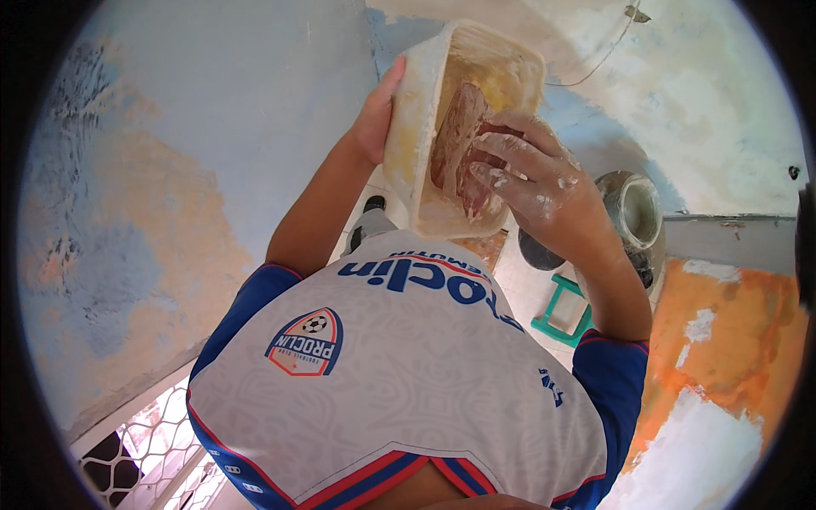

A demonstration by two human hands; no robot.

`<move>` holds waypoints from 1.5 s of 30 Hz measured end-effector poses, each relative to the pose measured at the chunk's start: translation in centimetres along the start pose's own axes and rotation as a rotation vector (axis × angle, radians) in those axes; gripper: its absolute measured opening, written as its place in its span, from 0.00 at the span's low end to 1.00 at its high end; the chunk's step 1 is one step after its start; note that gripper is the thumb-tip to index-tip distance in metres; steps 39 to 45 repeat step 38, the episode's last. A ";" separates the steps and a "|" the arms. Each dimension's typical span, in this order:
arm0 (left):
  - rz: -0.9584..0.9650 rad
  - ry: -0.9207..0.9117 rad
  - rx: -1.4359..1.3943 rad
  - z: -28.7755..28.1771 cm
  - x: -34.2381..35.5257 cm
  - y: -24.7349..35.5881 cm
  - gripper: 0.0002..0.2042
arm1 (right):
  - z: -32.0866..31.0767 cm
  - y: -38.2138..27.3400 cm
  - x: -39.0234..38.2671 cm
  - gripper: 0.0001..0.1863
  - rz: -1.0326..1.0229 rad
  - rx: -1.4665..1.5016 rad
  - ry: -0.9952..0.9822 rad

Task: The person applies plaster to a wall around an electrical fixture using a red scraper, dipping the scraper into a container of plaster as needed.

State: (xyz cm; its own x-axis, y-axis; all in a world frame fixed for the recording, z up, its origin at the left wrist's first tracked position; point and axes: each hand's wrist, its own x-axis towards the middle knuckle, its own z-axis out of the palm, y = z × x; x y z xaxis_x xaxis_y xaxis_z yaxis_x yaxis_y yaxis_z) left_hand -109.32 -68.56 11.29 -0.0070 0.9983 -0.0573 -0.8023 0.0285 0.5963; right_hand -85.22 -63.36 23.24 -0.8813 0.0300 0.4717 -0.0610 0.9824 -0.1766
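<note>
A pale plastic tub [410, 144], smeared with whitish and yellowish paste, is held up in front of my chest and tilted so its inside shows. My left hand [376, 117] grips its left wall, thumb up along the outside; the other fingers are hidden behind the tub. Inside lies a reddish-brown flat piece [459, 132], streaked with paste; its exact kind cannot be made out. My right hand [540, 174], dusted with white paste, reaches over the tub's right rim with its fingers curled on this piece.
Patchy blue and peach wall [187, 178] stands close on my left. To the right are a paste-stained bucket [639, 212], a green plastic stool [557, 310] and an orange surface with white patches [722, 340]. A thin cable [614, 49] hangs at the upper right; a metal grille [157, 450] is lower left.
</note>
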 end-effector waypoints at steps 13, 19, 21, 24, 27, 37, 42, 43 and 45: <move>0.051 0.090 -0.103 -0.9 0.8 0.1 0.34 | -2.7 1.7 0.1 0.17 0.042 0.003 0.239; 0.017 0.128 -0.104 -1.7 2.2 -1.0 0.34 | -2.7 3.9 -1.8 0.17 0.132 -0.038 0.455; 0.013 0.124 -0.097 -1.5 2.7 -1.3 0.34 | -2.0 4.2 -2.3 0.17 0.171 -0.019 0.489; 0.011 0.106 -0.092 -1.4 3.4 -1.5 0.34 | -0.9 4.9 -2.9 0.18 0.231 0.006 0.535; 0.020 0.094 -0.100 -1.1 4.0 -1.2 0.34 | 0.1 5.9 -3.6 0.19 0.269 0.026 0.575; 0.042 0.108 -0.133 -2.6 6.4 -0.5 0.34 | 2.6 8.8 -1.6 0.14 0.265 0.184 0.619; 0.041 0.116 -0.146 -3.3 6.7 -0.4 0.34 | 2.9 9.3 -1.4 0.14 0.280 0.239 0.647; 0.041 0.116 -0.146 -3.3 6.7 -0.4 0.34 | 2.9 9.3 -1.4 0.14 0.280 0.239 0.647; 0.041 0.116 -0.146 -3.3 6.7 -0.4 0.34 | 2.9 9.3 -1.4 0.14 0.280 0.239 0.647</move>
